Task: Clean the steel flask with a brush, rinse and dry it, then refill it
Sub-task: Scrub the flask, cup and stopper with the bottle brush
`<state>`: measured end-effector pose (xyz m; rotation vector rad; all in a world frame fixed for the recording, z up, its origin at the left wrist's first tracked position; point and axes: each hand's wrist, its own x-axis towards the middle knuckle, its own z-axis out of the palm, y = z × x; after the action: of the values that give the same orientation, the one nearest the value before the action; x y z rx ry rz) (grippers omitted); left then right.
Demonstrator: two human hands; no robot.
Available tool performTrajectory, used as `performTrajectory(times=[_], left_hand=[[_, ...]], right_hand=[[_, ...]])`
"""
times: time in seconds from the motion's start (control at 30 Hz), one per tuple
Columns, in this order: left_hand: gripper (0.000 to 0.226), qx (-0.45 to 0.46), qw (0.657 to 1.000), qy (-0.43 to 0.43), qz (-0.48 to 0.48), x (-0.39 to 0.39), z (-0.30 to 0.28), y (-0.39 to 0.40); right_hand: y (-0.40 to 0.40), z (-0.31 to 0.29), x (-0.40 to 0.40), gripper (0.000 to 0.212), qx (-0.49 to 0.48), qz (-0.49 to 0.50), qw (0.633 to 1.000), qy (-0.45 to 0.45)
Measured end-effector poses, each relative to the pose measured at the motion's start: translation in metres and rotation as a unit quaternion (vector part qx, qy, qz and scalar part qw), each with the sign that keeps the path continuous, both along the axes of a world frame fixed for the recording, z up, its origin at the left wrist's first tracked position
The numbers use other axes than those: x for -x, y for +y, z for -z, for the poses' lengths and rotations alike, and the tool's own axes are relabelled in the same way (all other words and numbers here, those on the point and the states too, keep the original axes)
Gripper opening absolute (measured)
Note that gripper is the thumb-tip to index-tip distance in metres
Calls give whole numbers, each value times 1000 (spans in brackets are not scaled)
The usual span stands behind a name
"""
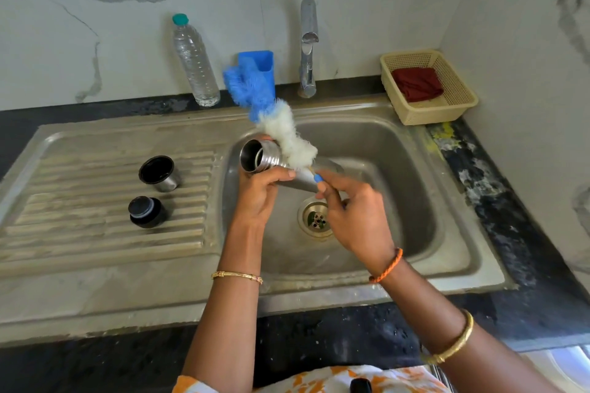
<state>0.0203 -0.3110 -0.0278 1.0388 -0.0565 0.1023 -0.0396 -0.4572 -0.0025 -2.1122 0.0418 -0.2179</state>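
Flask [266, 161] lies tilted over the sink [415, 169] basin, mouth facing left, well apart from the walls. Left hand [260, 193] fingers wrap its neck. Right hand [346, 214] fingers pinch the brush [287, 137] handle; bristles lie outside the mouth, against the threads.

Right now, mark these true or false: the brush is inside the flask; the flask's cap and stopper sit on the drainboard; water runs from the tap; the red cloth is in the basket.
1. The bottle brush is inside the steel flask. False: it lies outside, against the neck.
2. The cap and stopper sit on the drainboard. True.
3. Water runs from the tap. False: no stream shows.
4. The red cloth is in the basket. True.
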Motion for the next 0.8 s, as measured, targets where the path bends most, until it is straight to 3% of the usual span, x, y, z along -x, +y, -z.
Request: performTrajectory(times=[0.23, 0.47, 0.7, 0.8], left_hand=[[65, 59, 998, -14, 12, 2, 5, 17], [62, 19, 1000, 1, 21, 2, 8, 6], [54, 44, 998, -20, 41, 2, 6, 17], [56, -1, 999, -12, 48, 4, 4, 10]], right_hand=[[-52, 38, -16, 25, 14, 88, 978, 187], [-15, 14, -3, 25, 20, 4, 998, 67], [-62, 39, -13, 25, 42, 77, 980, 179], [-52, 30, -17, 24, 64, 59, 985, 147]])
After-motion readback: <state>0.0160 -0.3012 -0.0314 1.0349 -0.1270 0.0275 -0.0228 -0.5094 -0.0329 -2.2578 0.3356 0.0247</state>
